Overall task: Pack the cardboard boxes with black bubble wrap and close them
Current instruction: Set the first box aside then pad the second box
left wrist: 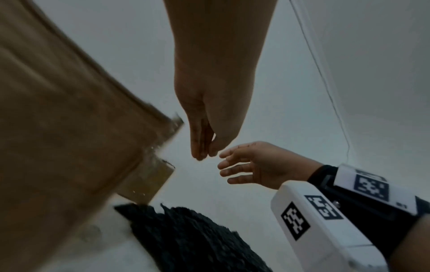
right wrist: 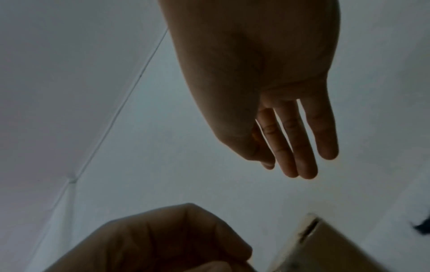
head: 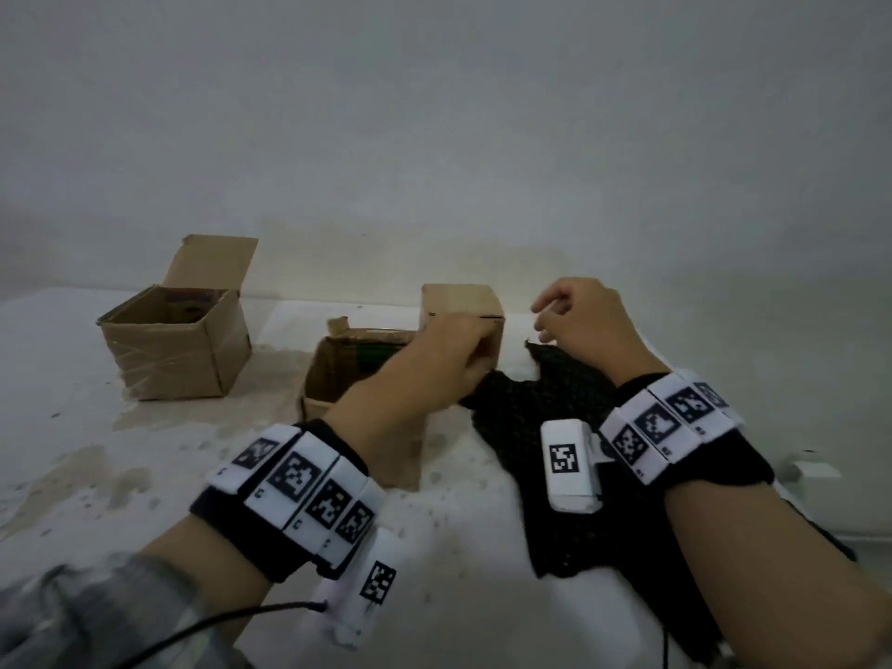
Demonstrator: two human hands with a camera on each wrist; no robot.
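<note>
Lying on stained white tabletop (head: pixel 96 475) against grey wall (head: pixel 434 137): black bubble wrap (head: pixel 555 427), running near-to-far. Left grip (head: pixel 449 359) pinching its far corner; right grip (head: pixel 586 321) hovering loose, empty.

On each wrist we wear a black band (head: pixel 256 528) ringed with white blocks (head: pixel 294 480) printed with black square-pattern tags, and a white oblong camera unit (head: pixel 572 463) carrying the same kind of tag hangs below each band. A thin black cable (head: pixel 231 620) runs from the left unit (head: pixel 357 591) back toward our grey sleeve (head: pixel 96 615). Both our left hand (head: pixel 453 354) and our right hand (head: pixel 586 321) are bare.
</note>
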